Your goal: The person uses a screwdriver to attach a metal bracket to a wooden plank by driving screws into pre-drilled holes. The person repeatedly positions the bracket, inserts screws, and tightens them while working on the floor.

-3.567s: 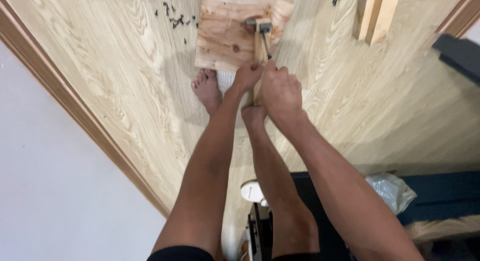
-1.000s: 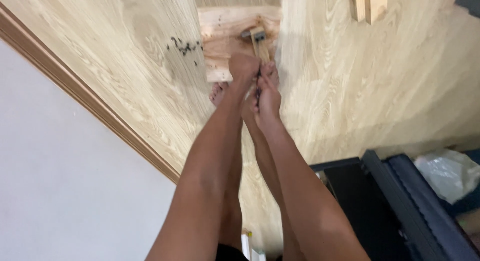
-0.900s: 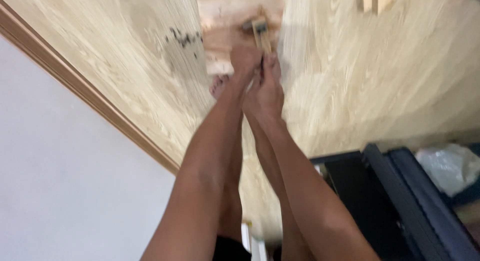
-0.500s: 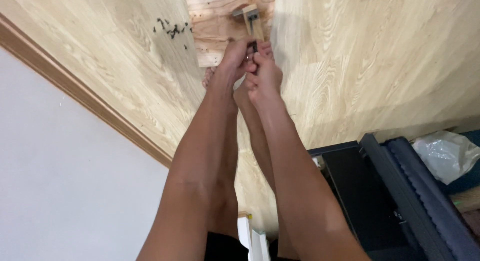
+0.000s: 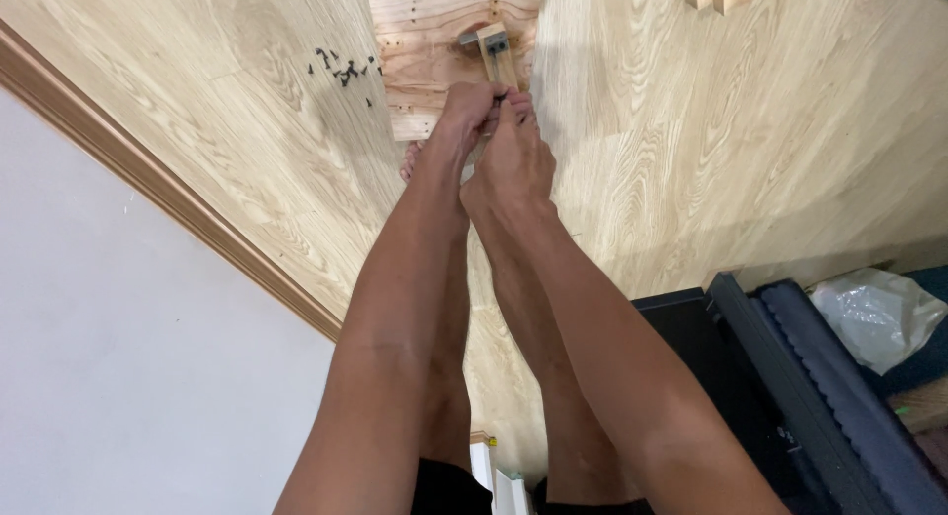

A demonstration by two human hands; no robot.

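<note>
Hammer (image 5: 494,56) lengthwise away from person, head far end, left hand (image 5: 464,115) and right hand (image 5: 513,155) clenched around handle

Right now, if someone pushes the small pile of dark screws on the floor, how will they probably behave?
The dark screws lie loose and apart on the smooth wooden floor, so they would probably scatter or slide easily. Each looks small, so likely light and hard to pinch singly.
</note>
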